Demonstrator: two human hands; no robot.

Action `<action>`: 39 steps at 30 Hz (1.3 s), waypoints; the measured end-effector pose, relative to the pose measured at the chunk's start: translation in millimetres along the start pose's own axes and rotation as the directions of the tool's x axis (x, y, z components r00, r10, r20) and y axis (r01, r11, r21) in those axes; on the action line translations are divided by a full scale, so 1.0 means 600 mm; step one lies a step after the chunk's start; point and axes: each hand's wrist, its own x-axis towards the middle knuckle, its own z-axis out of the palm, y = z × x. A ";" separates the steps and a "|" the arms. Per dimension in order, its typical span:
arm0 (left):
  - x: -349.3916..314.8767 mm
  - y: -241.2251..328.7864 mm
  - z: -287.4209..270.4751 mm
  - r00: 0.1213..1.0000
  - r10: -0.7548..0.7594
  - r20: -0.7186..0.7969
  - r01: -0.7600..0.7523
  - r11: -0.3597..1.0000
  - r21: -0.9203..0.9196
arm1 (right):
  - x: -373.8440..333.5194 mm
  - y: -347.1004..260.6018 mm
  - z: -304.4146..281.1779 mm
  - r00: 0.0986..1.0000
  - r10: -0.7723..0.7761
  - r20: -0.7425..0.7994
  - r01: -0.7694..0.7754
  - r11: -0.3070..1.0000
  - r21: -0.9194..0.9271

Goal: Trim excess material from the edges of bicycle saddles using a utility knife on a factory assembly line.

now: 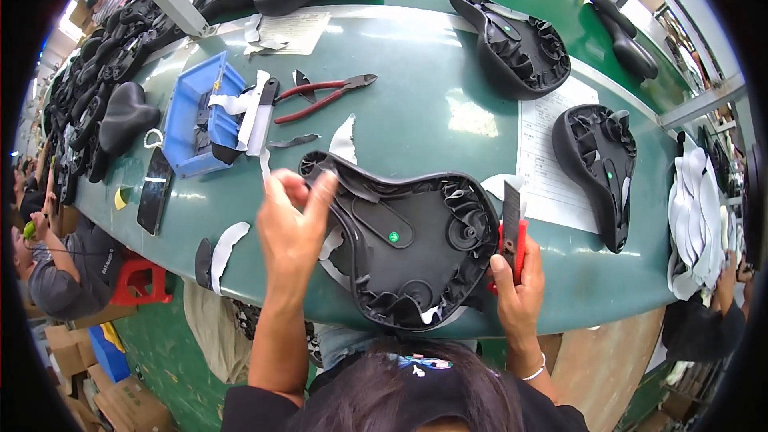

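Upside-down black molded bike saddle (400,266) lies between the 2 hands, long axis nose upper-left to broad tail lower-right — bare left hand (290,228) at its nose, fingers curled, can't tell if pinching — bare right hand (520,292) clenching red-handled metal-bladed utility knife (512,232) beside its right rim.

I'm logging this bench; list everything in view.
nearest saddle: one, black, front
other saddles: many, black, left and right
bench: one, green, centre
pliers: one, red-handled, upper left
bin: one, blue, left
phone: one, black, left
scraps: several, black/white, bench
papers: multiple, white, bench
layered pieces: several, white, right
stool: one, red, lower left
boxes: several, brown, lower left
other people: several, dark-clothed, edges
knife: one, red-handled, beside saddle
left hand: one, bare, near saddle nose
right hand: one, bare, holding knife
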 end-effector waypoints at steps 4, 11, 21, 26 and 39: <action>-0.012 -0.003 0.013 0.934 -0.143 0.326 0.316 0.755 -0.575 | 0.011 -0.009 -0.013 0.985 -0.081 0.150 0.085 0.996 -0.016; 0.068 0.062 -0.024 0.767 0.097 0.635 0.335 0.783 -0.525 | 0.082 -0.043 -0.058 0.769 -0.579 0.271 0.634 0.742 -0.216; 0.093 0.071 0.000 0.749 0.183 0.636 0.172 0.874 -0.454 | 0.024 -0.025 -0.044 0.803 -0.254 0.539 0.555 0.646 -0.524; 0.033 0.047 -0.020 0.855 0.051 0.516 0.303 0.759 -0.576 | -0.084 -0.049 -0.004 0.935 -0.084 0.345 0.216 0.906 -0.365; -0.042 -0.006 -0.033 0.943 -0.030 0.330 0.258 0.693 -0.673 | 0.083 -0.065 0.038 0.977 -0.166 0.137 0.156 0.984 0.080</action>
